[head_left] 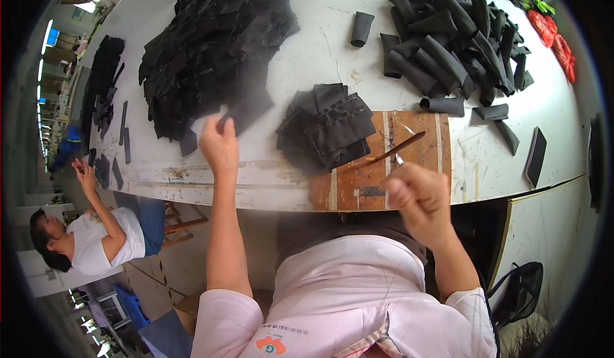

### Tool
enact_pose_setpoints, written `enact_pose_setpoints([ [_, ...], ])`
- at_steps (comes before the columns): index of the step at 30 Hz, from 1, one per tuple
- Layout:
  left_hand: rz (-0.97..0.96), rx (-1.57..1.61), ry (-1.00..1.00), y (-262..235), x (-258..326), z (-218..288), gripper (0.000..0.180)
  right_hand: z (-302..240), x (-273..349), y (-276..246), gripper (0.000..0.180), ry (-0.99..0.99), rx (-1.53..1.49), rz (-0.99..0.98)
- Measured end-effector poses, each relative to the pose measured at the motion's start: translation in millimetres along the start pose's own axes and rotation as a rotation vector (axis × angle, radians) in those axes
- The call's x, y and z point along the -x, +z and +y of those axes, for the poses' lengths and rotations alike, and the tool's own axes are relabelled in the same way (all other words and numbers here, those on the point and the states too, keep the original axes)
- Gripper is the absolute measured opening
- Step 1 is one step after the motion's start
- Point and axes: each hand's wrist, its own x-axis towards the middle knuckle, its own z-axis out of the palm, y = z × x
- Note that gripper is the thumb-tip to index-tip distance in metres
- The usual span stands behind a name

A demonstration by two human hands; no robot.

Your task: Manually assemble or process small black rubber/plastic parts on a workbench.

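My left hand (219,145) pinches a black fabric piece (251,110) at the near edge of a large heap of black fabric pieces (214,54). My right hand (419,198) is closed above the front edge of a brown board (425,166). A small pale glint shows by its fingers, but what it holds I cannot make out. Just beyond that hand, a slim dark brown stick-like tool (403,145) lies slanted over the board. Between my hands, a stack of black stitched fabric pieces (329,127) partly covers the board's left side.
Rolled black fabric pieces (448,35) are piled at the far right, one lone roll (361,29) beside them. A flat black object (536,157) and red plastic bags (553,38) lie on the right. At left are black strips (105,83) and a seated person (96,236).
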Motion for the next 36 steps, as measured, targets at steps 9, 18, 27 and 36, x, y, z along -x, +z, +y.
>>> enact_pose_setpoints([
  [9, -0.2, -0.041, 1.055, -68, 56, 121, 0.019, -28, -11, 23, 0.05, -0.142, 0.251, -0.006],
  [18, -0.215, 0.324, 1.15, -50, 97, 126, 0.019, 18, 20, 32, 0.073, 0.459, -0.669, -0.345],
  [27, -0.369, 0.439, 1.041, -53, 98, 129, 0.023, 26, 18, 18, 0.006, 0.704, -0.835, -0.391],
  [36, -1.232, 0.841, -0.472, -57, 76, 138, 0.02, 18, 9, 9, 0.015, 0.316, -0.367, -0.469],
])
